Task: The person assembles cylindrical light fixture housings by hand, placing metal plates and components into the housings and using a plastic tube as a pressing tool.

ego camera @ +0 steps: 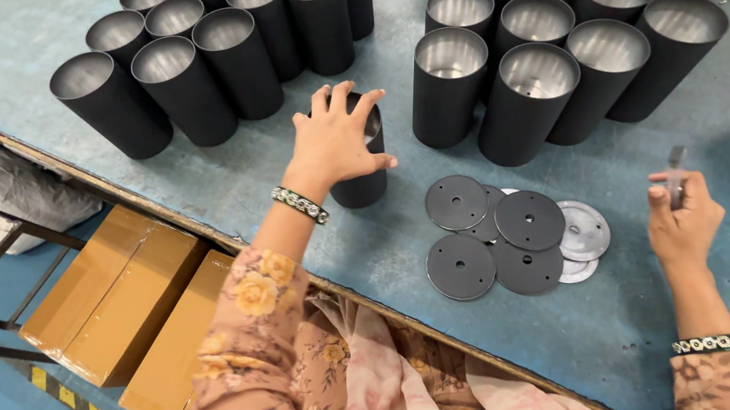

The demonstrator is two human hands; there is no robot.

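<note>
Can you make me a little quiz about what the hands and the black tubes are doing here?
1. Which hand grips the top of the single black tube?
2. True or false: the round discs lie stacked inside a tube.
3. What does the right hand hold?

Key:
1. The left hand.
2. False; they lie flat on the table.
3. A small metal tool; its kind is unclear.
</note>
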